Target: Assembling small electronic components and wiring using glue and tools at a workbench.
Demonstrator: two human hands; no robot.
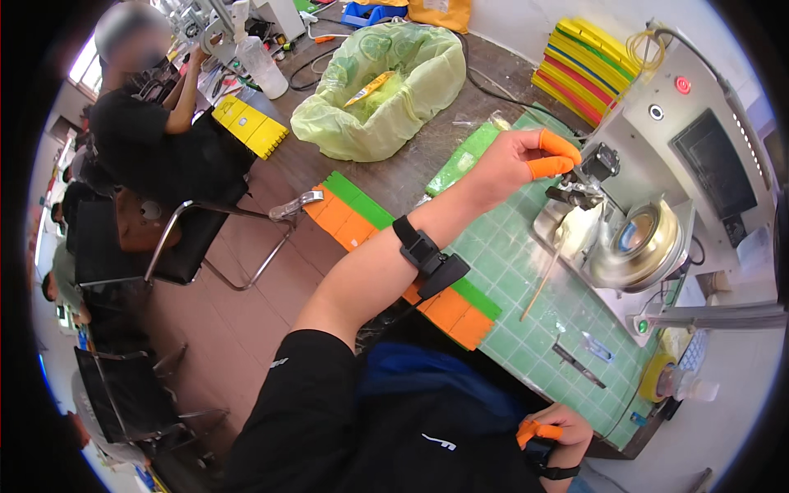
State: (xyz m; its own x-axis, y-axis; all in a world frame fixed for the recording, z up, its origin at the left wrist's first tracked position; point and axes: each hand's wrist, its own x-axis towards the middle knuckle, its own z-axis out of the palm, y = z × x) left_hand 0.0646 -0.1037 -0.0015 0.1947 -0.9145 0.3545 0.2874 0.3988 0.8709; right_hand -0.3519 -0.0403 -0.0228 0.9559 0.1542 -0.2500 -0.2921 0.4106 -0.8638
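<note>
My left hand [534, 158], with orange finger covers, reaches across the bench to a machine. Its thumb and finger are pinched beside a small black clamp-like fitting [598, 164]; anything between the tips is too small to make out. Below the fitting sits a round metal disc [637, 246] in a pan, its surface blurred. My right hand [559, 427], also in orange finger covers, is curled close to my body near the bench's front edge. What its fingers hold, if anything, is hidden. A black strapped device [423, 255] is on my left forearm.
A green tiled mat [514, 329] bears a thin wooden stick [540, 283] and a dark narrow tool [579, 366]. A bin with a pale green liner [329, 123] stands beyond. Orange and green strips [468, 316] edge the bench. Another person [136, 123] sits at far left.
</note>
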